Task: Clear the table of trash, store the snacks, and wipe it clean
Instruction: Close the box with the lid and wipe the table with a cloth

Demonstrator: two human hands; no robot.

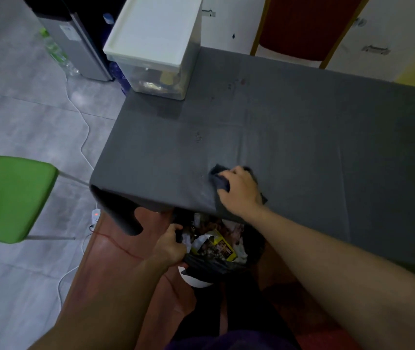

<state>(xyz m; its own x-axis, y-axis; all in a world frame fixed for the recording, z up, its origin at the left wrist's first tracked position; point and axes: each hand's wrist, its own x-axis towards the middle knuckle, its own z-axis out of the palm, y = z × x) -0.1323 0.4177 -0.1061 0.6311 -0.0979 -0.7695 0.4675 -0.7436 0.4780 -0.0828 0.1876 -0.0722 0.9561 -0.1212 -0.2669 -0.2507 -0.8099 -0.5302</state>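
My right hand (pixel 239 192) grips a dark cloth (pixel 220 176) and presses it on the grey tablecloth of the table (pixel 302 137), close to the near edge. Just below that edge my left hand (pixel 170 245) holds the rim of a black bin bag (pixel 211 265) in a white bin (pixel 196 282). The bag holds wrappers and crumpled paper, among them a yellow packet (pixel 217 245). A clear storage box with a white lid (pixel 156 44) stands on the table's far left corner, with snack packets dimly visible inside. Small dark spots (pixel 236 83) mark the cloth near the far edge.
A green chair (pixel 12 198) stands on the grey floor to the left. White cables and a power strip with a red light (pixel 95 214) lie on the floor near the table corner. A red chair (pixel 307 24) stands behind the table, and a grey appliance (pixel 75 39) at the back left.
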